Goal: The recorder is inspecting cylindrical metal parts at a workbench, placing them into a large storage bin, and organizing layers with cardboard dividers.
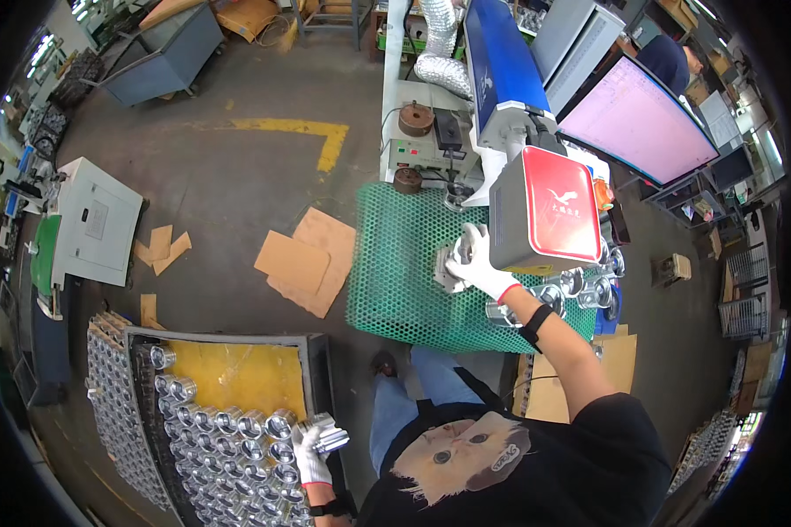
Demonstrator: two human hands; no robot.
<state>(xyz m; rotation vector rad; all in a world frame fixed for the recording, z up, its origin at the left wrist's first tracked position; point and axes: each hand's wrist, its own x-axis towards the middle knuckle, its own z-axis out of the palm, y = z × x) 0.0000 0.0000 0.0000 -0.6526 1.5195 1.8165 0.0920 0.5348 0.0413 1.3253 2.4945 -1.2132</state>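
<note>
A: What is the left hand (308,455) doing?

B: It wears a white glove, and its fingers are curled tight around some shiny metal (330,436), near the right edge of the tray (228,335).

A: How should it hold on?

B: Firmly, around the sides, I'd say. Smooth metal looks slippery. And keep it up high, so it doesn't bump the shiny cups (228,448) packed in rows there. A bump could scratch them.

A: And the right hand (478,262)?

B: It's gloved too, with bent fingers touching a silver block (446,270) on the green mat (397,299). The block is partly covered, so I can't tell if the hand grips it or just rests there.

A: Any tips for that one?

B: Keep the block flat and steady, and don't rush. The big red and gray box (562,206) is right beside the hand, so watch those knuckles.

A: What about farther out?

B: More round metal parts (595,292) sit close to the right forearm. Keep that elbow tucked, or it could knock them.
</note>
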